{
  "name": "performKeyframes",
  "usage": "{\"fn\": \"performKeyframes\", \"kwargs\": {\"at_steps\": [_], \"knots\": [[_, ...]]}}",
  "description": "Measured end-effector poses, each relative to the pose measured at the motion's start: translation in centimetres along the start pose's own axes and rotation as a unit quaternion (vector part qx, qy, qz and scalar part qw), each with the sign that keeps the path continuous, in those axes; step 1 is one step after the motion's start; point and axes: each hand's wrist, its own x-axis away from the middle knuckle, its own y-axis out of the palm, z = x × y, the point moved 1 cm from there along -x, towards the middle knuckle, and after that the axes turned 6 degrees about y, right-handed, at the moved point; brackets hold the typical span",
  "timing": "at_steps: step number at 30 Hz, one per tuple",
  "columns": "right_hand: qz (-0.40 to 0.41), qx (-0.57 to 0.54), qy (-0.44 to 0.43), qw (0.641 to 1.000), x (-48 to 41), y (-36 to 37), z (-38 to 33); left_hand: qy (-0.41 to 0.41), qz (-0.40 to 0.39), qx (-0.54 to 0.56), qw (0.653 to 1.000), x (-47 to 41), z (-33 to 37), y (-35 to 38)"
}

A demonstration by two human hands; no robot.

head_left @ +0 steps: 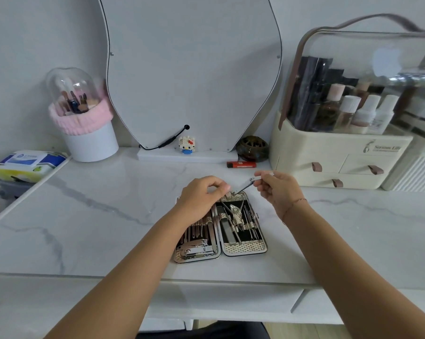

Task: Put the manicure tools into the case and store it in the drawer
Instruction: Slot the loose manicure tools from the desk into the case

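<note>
Item: slim metal tool (243,187), pinched at its upper end between thumb and fingertips of my right hand (278,190). Its long axis slants from that hand down and to the left, and its tip is at the upper edge of the right half of the case (245,249). Case: open flat on the surface (96,216) just in front of me, halves side by side, both carrying tools under straps. I judge the slot for this tool lies below and left of my right hand, so the tool should travel along its own axis. Left hand (201,195): over the left half's upper end, fingers curled, tips together beside the tool's tip; I cannot tell whether they pinch anything. Right rear: cream drawer organiser (328,152), marked "Serious Life", smaller line beneath unreadable. Rear: red lighter (240,164), print unreadable. Far left: wipes packet (28,165), label too small to read.
</note>
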Motion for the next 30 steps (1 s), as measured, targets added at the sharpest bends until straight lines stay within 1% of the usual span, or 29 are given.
{"fn": "performKeyframes", "kwargs": {"at_steps": [3, 5, 8, 11, 14, 16, 18, 19, 22, 25, 27, 30], "knots": [[0.025, 0.018, 0.022, 0.999, -0.4, -0.4, 0.3, -0.002, -0.009, -0.051, 0.999, 0.2, -0.7, 0.2], [0.004, 0.007, 0.021, 1.0, -0.2, -0.4, 0.3, 0.003, -0.006, -0.046, 0.999, 0.2, -0.7, 0.2], [-0.088, -0.069, 0.019, 0.994, 0.2, -0.2, -0.2, 0.007, -0.007, -0.011, 1.0, 0.1, -0.3, 0.1], [-0.181, -0.135, 0.029, 0.974, 0.4, 0.4, -0.8, 0.025, 0.005, 0.052, 0.998, 0.0, 0.5, 0.0], [-0.224, -0.137, 0.028, 0.965, 0.5, 1.0, -0.9, 0.036, 0.029, 0.119, 0.992, 0.0, 1.3, -0.1], [-0.219, -0.079, -0.004, 0.972, 0.7, 1.2, -1.0, 0.035, 0.03, 0.102, 0.994, 0.1, 1.4, -0.2], [-0.194, 0.031, -0.046, 0.979, 0.8, 1.2, -1.3, 0.04, 0.001, 0.056, 0.998, 0.3, 1.2, -0.2], [-0.183, 0.096, -0.065, 0.976, 0.8, 1.1, -1.6, 0.039, -0.02, 0.038, 0.998, 0.5, 1.2, -0.3], [-0.171, 0.252, -0.11, 0.946, 1.0, 1.1, -2.2, 0.024, -0.069, -0.012, 0.997, 0.5, 1.4, -0.9], [-0.128, 0.35, -0.17, 0.912, 1.4, 1.6, -2.4, 0.019, -0.096, -0.058, 0.993, 0.4, 2.1, -1.2], [-0.094, 0.411, -0.218, 0.88, 1.9, 1.8, -2.5, 0.016, -0.105, -0.068, 0.992, 0.4, 2.4, -1.3], [-0.075, 0.472, -0.261, 0.839, 2.7, 2.1, -2.4, 0.012, -0.109, -0.071, 0.991, 0.7, 2.6, -1.2]]}}
